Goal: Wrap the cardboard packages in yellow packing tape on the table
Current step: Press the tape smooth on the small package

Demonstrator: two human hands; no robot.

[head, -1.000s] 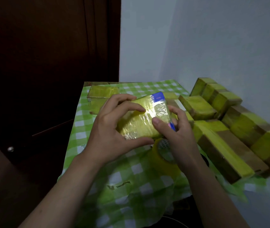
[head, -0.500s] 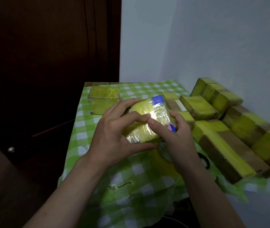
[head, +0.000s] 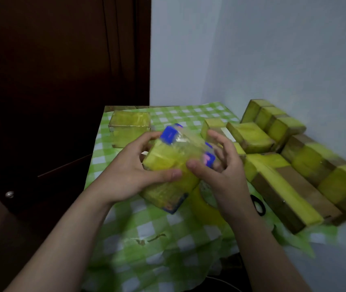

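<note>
The package (head: 168, 163), a small box already skinned in yellow tape with blue print showing at its far corner and right end, is held tilted over the middle of the table (head: 146, 232). Whether its lowest corner rests on the table cannot be told.

It is gripped from 9 o'clock by the left hand (head: 134, 175), with the fingers curled over the far edge and the thumb laid flat along the near face. The right hand (head: 227, 178) is set at 3 o'clock. Its thumb is pressed on the near face beside the left thumb and its fingers are curled round the blue end, though blur hides the exact contact.

The tape roll (head: 208, 209) lies under the right wrist, at 5 o'clock from the package. 1 wrapped box (head: 130, 127) is seen at 11 o'clock, and taped blocks (head: 283, 186) are ranged from 2 to 4 o'clock.

The step appears to be turning and smoothing. The box is best steadied by the left grip while the tape is rubbed down from the middle outward, so that creases are driven off the edges. The blue patches should be brought uppermost for the next band.
</note>
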